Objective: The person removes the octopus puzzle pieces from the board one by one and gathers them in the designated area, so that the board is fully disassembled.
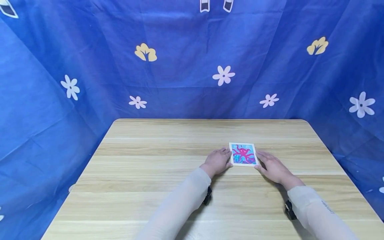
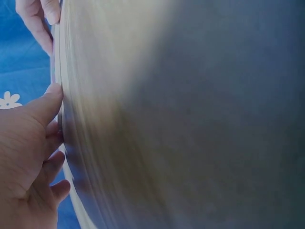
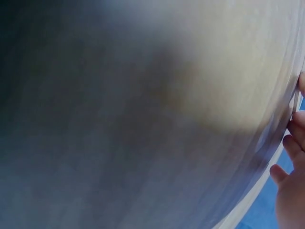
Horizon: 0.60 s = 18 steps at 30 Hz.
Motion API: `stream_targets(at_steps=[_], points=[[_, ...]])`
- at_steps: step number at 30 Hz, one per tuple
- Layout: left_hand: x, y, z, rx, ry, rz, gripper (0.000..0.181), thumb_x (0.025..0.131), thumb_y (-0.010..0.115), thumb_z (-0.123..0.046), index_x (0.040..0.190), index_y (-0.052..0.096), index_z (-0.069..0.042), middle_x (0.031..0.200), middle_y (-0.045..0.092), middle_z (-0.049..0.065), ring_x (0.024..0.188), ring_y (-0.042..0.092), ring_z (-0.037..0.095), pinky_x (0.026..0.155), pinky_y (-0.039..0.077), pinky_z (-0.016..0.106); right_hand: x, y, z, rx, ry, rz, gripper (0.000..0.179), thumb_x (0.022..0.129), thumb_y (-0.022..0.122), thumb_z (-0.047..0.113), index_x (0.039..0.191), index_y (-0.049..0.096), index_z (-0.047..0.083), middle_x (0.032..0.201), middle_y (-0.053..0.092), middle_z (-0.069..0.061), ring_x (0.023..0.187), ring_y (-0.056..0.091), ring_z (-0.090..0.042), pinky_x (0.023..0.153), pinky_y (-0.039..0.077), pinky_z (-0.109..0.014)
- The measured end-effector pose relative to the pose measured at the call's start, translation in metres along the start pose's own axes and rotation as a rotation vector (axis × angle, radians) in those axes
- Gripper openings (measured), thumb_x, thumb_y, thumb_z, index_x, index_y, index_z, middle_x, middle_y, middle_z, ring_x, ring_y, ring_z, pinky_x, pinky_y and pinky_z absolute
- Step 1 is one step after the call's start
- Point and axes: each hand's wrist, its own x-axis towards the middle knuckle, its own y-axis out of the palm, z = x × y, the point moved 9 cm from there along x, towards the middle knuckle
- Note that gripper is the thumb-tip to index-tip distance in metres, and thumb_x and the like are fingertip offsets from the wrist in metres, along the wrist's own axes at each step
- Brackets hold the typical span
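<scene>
A small square picture board with a white border and a pink octopus on blue lies on the wooden table. At its left edge rests my left hand, fingertips against the side and thumb by the near corner. My right hand touches the opposite edge in much the same way, its fingers fairly straight. In the left wrist view, the left hand has its thumb and fingers along the board's thin side. Only part of the right hand shows in the right wrist view.
The pale wood table stretches around both arms. A blue cloth with white flowers and yellow shapes hangs behind the table and along its sides. Dark wrist straps show beneath the light sleeves.
</scene>
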Motion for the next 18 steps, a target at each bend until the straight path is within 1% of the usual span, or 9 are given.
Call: stream_targets(at_steps=[4,8,13,18], points=[[-0.003,-0.001,0.0,-0.002,0.011,-0.014,0.062,0.097,0.043,-0.051,0.147,0.037,-0.016,0.152,0.031,-0.003,0.139,0.026,0.016,0.112,0.024,0.033,0.0,-0.002,0.004,0.029,-0.007,-0.02,0.06,0.093,0.062,0.025,0.137,0.042,-0.01,0.14,0.041,-0.028,0.13,0.034,-0.045,0.105,0.028,-0.058],[-0.007,-0.002,0.003,-0.011,0.022,-0.012,0.061,0.097,0.044,-0.05,0.147,0.038,-0.015,0.151,0.033,-0.001,0.139,0.026,0.015,0.113,0.022,0.031,0.001,0.0,0.009,0.046,-0.022,-0.033,0.06,0.092,0.063,0.025,0.136,0.043,-0.01,0.14,0.041,-0.027,0.13,0.035,-0.045,0.106,0.028,-0.056],[-0.016,-0.006,0.007,-0.022,0.05,-0.034,0.06,0.097,0.046,-0.048,0.145,0.04,-0.012,0.15,0.035,0.001,0.138,0.028,0.016,0.113,0.022,0.03,0.002,0.002,0.017,0.058,-0.039,-0.055,0.06,0.092,0.064,0.024,0.135,0.044,-0.011,0.14,0.041,-0.026,0.13,0.035,-0.044,0.107,0.028,-0.055],[-0.025,-0.007,0.013,-0.025,0.075,-0.05,0.06,0.097,0.048,-0.046,0.144,0.042,-0.009,0.149,0.037,0.004,0.138,0.03,0.018,0.112,0.023,0.03,0.002,0.004,0.027,0.071,-0.046,-0.048,0.06,0.092,0.063,0.025,0.136,0.043,-0.012,0.141,0.04,-0.026,0.13,0.034,-0.044,0.107,0.028,-0.055]])
